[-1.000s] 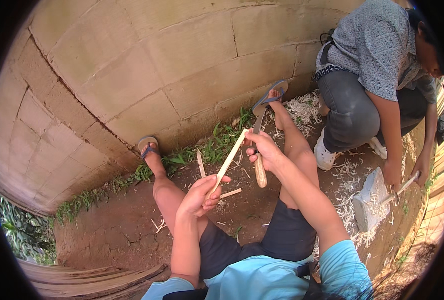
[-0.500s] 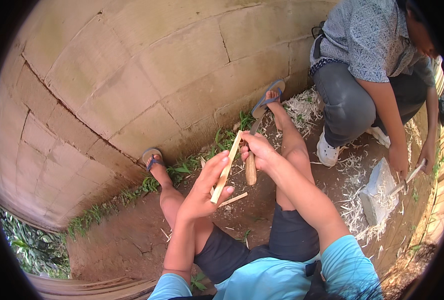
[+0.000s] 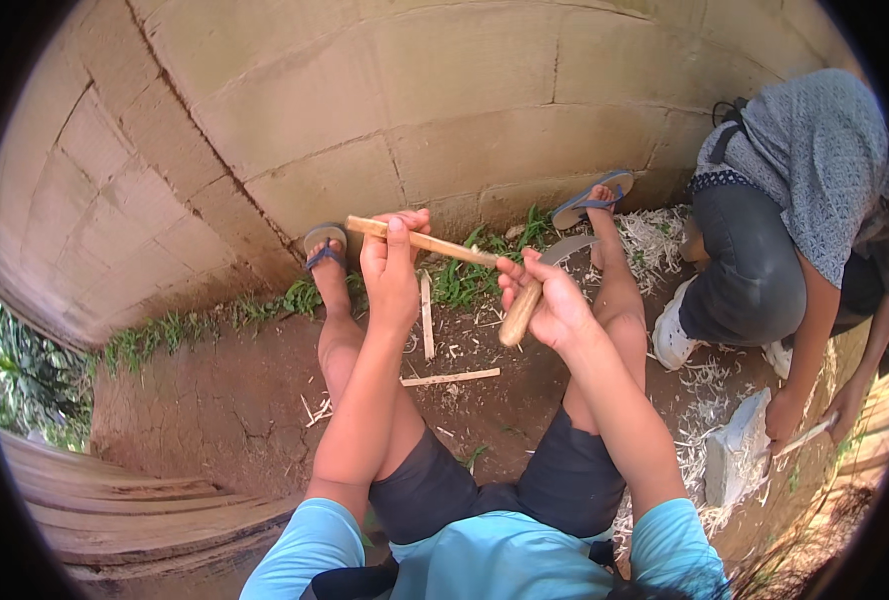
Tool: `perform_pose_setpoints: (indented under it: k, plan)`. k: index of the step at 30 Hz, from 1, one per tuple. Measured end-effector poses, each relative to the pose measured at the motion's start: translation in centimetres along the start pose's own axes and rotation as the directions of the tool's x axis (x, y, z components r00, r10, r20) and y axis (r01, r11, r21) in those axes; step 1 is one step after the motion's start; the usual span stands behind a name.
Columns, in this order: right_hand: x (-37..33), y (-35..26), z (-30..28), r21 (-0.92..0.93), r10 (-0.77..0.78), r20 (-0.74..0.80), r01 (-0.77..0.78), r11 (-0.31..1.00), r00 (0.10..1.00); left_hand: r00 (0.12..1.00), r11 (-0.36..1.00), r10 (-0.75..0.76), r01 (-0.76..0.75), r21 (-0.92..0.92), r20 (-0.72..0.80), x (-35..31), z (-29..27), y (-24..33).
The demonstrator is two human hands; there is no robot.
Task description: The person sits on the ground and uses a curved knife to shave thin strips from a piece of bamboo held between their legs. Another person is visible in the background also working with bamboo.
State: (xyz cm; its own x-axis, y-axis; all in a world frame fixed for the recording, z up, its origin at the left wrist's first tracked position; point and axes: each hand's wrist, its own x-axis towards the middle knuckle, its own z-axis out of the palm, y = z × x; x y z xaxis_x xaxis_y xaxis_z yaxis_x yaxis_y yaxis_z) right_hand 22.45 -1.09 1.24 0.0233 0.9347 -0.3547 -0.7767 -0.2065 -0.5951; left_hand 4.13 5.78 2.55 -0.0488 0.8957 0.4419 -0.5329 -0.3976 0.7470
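A pale wooden stick (image 3: 445,246) lies across the fingers of my left hand (image 3: 392,272), pinched under the thumb. It slants slightly down to the right, and its right end meets the fingertips of my right hand (image 3: 562,312). That hand also holds a knife (image 3: 522,312) by its thick wooden handle, its fingers partly loose around it. The curved metal blade (image 3: 570,248) points up and right, away from the stick. Below my hands, two more wooden sticks lie on the dirt: one upright in view (image 3: 427,315), one crosswise (image 3: 452,377).
A block wall (image 3: 465,80) rises ahead, with grass (image 3: 465,282) at its foot. My sandalled feet (image 3: 327,243) are near it. At right a person (image 3: 765,250) crouches by a pale stone block (image 3: 737,450), holding a tool (image 3: 810,436). Shavings (image 3: 700,400) litter the ground.
The stick has swung from steep to nearly level, and my left hand has risen. The knife handle has tilted, with the blade now showing more. The other person has bent lower.
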Motion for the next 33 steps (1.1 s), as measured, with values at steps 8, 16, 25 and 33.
perform_pose_setpoints:
  k: [8,16,25,33]
  plan:
    - [-0.9,2.3,1.5,-0.325,0.31,0.028,-0.285,0.902,0.95,0.974,0.969,-0.209,0.194,-0.151,-0.089,1.0,-2.9,1.7]
    - [-3.3,3.6,3.5,-0.909,0.281,0.222,0.094,0.406,0.934,0.982,0.991,-0.132,0.133,-0.007,-0.137,0.0,-1.5,2.8]
    - [-4.4,2.7,2.1,-0.917,0.113,0.241,0.187,0.352,0.964,0.993,0.988,0.114,-0.11,0.108,-0.034,-1.4,-1.6,2.3]
    - [-2.5,6.0,-0.6,-0.861,-0.057,0.398,0.351,-0.368,0.916,0.963,0.961,0.268,-0.269,0.069,0.023,-2.4,-0.9,2.4]
